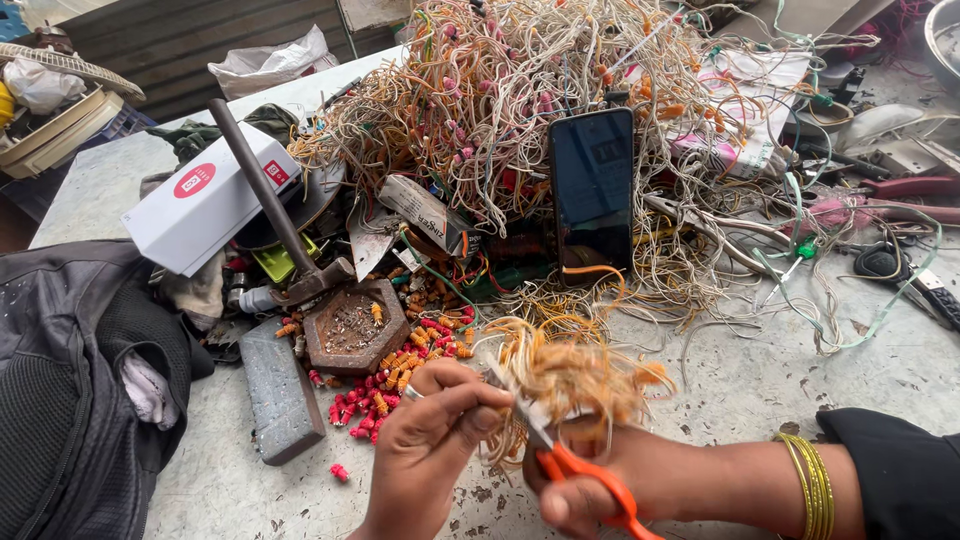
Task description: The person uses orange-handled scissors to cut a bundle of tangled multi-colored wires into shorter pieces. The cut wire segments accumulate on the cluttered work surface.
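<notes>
My left hand [425, 445] pinches a bundle of thin orange and white wires [565, 380] near the front edge of the table. My right hand [600, 485], with gold bangles on its wrist, grips orange-handled scissors [585, 470] whose blades reach into the base of that bundle. A scatter of small red and orange connector pieces [400, 375] lies just left of my left hand.
A big tangle of wires [500, 100] fills the back of the table, with a dark phone [592, 190] propped against it. A hammer [270, 205] rests on a hexagonal metal block [352, 325]. A white box [205, 195], a grey bar [280, 395], a dark bag [80, 380] and pliers [900, 200] lie around.
</notes>
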